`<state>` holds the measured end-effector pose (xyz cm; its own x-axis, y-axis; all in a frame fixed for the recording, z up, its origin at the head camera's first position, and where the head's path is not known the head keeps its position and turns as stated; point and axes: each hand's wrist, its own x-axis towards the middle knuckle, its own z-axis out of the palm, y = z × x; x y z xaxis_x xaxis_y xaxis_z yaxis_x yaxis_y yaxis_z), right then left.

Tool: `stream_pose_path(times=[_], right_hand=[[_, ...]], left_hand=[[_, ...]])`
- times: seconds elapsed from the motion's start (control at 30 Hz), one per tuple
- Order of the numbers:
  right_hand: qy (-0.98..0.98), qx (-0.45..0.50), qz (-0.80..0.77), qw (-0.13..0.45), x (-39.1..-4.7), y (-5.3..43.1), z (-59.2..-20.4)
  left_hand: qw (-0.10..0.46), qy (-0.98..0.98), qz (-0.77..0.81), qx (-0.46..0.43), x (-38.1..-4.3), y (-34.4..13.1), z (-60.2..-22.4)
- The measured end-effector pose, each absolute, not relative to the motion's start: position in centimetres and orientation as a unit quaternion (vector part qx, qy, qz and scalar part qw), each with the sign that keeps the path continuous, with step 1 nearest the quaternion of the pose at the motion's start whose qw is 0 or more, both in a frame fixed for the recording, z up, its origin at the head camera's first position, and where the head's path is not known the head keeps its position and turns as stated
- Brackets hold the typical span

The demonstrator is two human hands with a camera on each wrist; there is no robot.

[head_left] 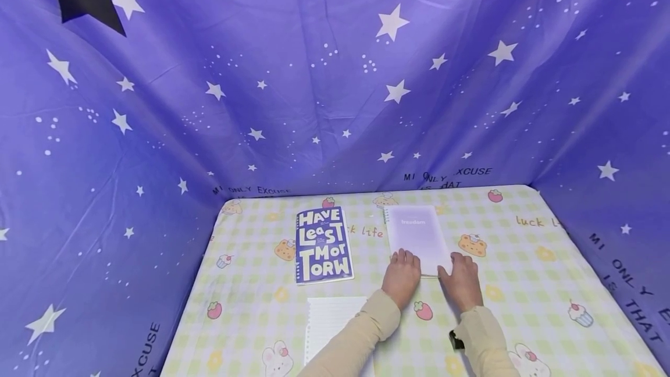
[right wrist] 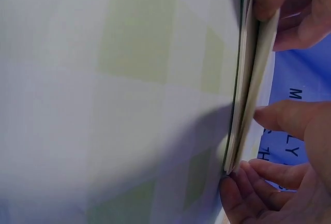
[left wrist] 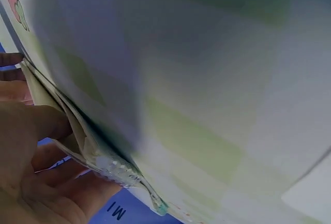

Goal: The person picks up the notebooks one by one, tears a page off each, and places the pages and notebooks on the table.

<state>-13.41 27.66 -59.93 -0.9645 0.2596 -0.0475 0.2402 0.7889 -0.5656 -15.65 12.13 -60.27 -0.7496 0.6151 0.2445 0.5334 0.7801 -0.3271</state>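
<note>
A pale purple spiral notebook (head_left: 416, 240) lies at the back right of the table, with "freedom" on its cover and its coil on the left. My left hand (head_left: 402, 278) holds its near left corner; in the left wrist view, the left thumb is at the near edge, where the pages stand slightly apart, and the other fingers are over the top. My right hand (head_left: 463, 278) is at the near right corner. In the right wrist view, the right thumb touches the notebook's near edge (right wrist: 251, 92) while the curled fingers hold the corner.
Left of it lies a blue notebook (head_left: 323, 243) with large white letters. A lined loose-leaf sheet (head_left: 332, 319) is partly under my left forearm. The checked tablecloth (head_left: 251, 319) has printed cartoons. Purple star-patterned curtains (head_left: 324, 103) surround the table.
</note>
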Motion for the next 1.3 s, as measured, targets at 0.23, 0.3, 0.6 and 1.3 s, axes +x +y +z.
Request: stream_pose_path(times=[0.23,0.3,0.6,1.3], right_hand=[[-0.944,-0.133,0.302,0.023,-13.4,27.9,-59.9],[-0.944,-0.134,0.3,0.023,-13.4,27.8,-60.0],[-0.945,-0.144,0.293,0.009,-13.4,27.7,-59.9],[-0.937,-0.158,0.309,0.036,-13.1,27.7,-59.4]], left_hand=[[0.154,-0.933,0.098,-0.31,-15.9,11.9,-60.5],[0.156,-0.932,0.1,-0.312,-16.0,11.9,-60.7],[0.137,-0.933,0.07,-0.325,-16.6,11.4,-60.9],[0.109,-0.939,-0.003,-0.327,-16.5,10.4,-60.2]])
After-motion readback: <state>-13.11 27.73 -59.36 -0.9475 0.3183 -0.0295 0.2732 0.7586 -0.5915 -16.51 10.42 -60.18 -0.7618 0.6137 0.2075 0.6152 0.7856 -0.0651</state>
